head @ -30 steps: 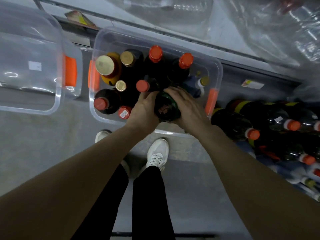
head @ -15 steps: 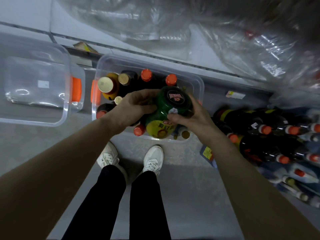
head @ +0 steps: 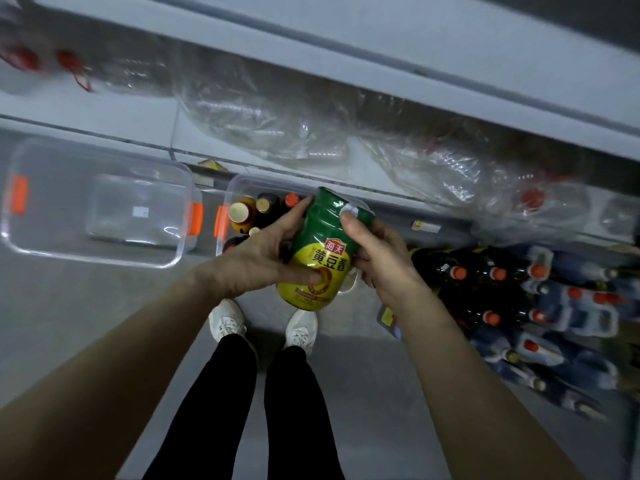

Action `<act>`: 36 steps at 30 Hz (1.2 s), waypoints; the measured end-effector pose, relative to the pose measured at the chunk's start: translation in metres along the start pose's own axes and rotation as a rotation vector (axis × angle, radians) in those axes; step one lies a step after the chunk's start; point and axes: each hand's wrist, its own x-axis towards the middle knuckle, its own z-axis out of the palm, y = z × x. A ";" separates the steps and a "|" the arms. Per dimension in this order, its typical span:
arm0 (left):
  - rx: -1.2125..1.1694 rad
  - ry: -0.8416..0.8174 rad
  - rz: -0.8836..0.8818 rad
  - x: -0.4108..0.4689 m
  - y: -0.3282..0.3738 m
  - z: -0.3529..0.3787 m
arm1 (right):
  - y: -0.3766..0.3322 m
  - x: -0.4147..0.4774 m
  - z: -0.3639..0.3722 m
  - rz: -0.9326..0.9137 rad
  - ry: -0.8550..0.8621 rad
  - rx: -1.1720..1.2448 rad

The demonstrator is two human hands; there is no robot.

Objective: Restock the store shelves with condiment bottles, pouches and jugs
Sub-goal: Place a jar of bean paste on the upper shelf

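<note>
A green-lidded jar with a yellow label is held between both hands above a clear plastic bin on the floor. My left hand grips its left side, thumb across the yellow label. My right hand grips the right side, thumb on the green upper part. The jar is tilted, lid pointing away from me. In the bin stand several dark bottles with gold and red caps, partly hidden behind my left hand.
An empty clear bin with orange latches sits on the floor at left. Dark bottles with red caps and blue jugs fill the low shelf at right. Clear plastic-wrapped packs lie on the shelf above. My feet stand below the bin.
Both hands lifted the jar out of the bin and tipped it so its label faces me. The view swung upward toward the shelves.
</note>
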 end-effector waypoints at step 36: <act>0.091 0.409 0.760 -0.343 0.387 0.068 | -0.385 -0.362 0.144 -0.819 -0.314 -0.393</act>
